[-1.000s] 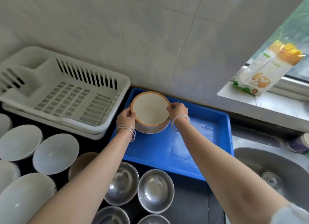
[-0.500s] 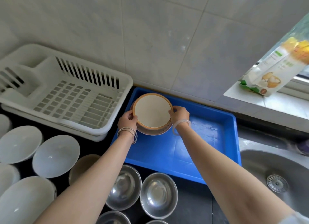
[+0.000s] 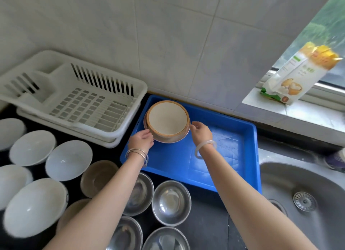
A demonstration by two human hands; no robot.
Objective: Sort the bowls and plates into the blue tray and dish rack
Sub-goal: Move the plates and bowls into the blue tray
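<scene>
bowl [image 3: 168,119] between left fingers [image 3: 148,136], right fingers [image 3: 193,124]

No wording is coming through legibly; the white-and-yellow packet [image 3: 291,78], standing on the sill [image 3: 308,111] well up and right of the right hand [image 3: 200,133], is carrying green and grey print (too blurred to read).

A steel sink [image 3: 298,175] is sitting at four o'clock, its drain strainer [image 3: 304,201] showing. At two o'clock a white-and-yellow packet [image 3: 295,76] is leaning on the windowsill [image 3: 298,112]. Grey wall tiles [image 3: 168,35] are filling twelve o'clock.
</scene>
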